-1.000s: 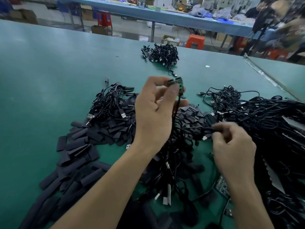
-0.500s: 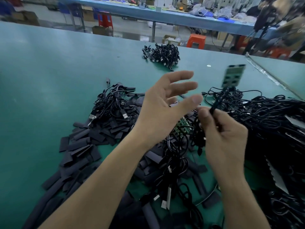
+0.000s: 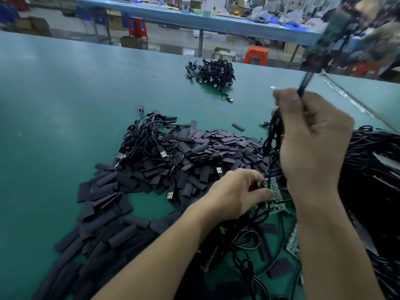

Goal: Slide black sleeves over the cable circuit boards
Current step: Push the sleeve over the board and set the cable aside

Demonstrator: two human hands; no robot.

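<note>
Right hand (image 3: 311,137) raised, fingers closed round a thin black cable (image 3: 304,85). Its green circuit board (image 3: 333,29) hangs high above the hand, blurred and bare, with no sleeve on it. Left hand (image 3: 238,191) low, fingers curled at a second green board (image 3: 278,198) on the heap; grip or mere touch, cannot tell. Loose heap of flat black sleeves (image 3: 194,152) lies on the teal tabletop (image 3: 65,105), with a large tangle of black cables (image 3: 378,169) at right. Small bundle of black cables (image 3: 214,72) lies well apart, perhaps a finished lot. Judged: most of the work remains.

Factory assembly floor, long green worktables (image 3: 65,94), cable heaps (image 3: 213,72), plastic stools (image 3: 256,55), cardboard boxes (image 3: 132,41)
</note>
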